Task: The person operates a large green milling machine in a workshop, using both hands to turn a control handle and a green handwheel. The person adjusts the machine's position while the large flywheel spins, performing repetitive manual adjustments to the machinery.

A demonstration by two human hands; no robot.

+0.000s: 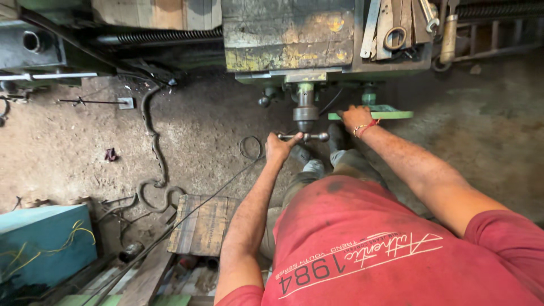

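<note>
Below, left hand [277,148] on crank handle [304,136]

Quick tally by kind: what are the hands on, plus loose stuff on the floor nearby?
Hands: 2, left hand, right hand
Metal crank handle: 1, held by the left hand
Green lever plate: 1, under the right hand
Wooden pallet: 1
Blue box: 1
Total: 6

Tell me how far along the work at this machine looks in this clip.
Done: nothing finished shows. In hand: the left hand has its grip on the steel cross-handle with ball ends below the worn green and yellow machine; the right hand rests on the flat green lever plate. What is left cannot be judged; no workpiece is visible.
</note>
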